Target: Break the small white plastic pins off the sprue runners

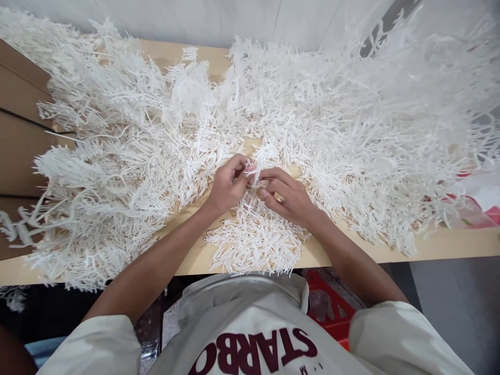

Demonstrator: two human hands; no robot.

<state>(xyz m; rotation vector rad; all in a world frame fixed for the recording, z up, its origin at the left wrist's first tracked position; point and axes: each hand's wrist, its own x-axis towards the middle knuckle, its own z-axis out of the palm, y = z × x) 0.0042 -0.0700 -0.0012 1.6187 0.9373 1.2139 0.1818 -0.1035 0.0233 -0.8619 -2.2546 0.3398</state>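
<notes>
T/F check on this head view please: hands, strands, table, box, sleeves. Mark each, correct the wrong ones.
1. The left hand pinches a few white strands. True.
2. The right hand is far away, at the right end of the table. False: it is close beside the left hand, near the middle of the picture.
3. The white heaps are stacked in tidy rows. False: they are loose and tangled, spread across the table.
4. A brown box stands at the picture's left edge. True.
5. The sleeves reach down to the wrists. False: the forearms are bare.
6. Bare patches of the table show between the heaps. True.
</notes>
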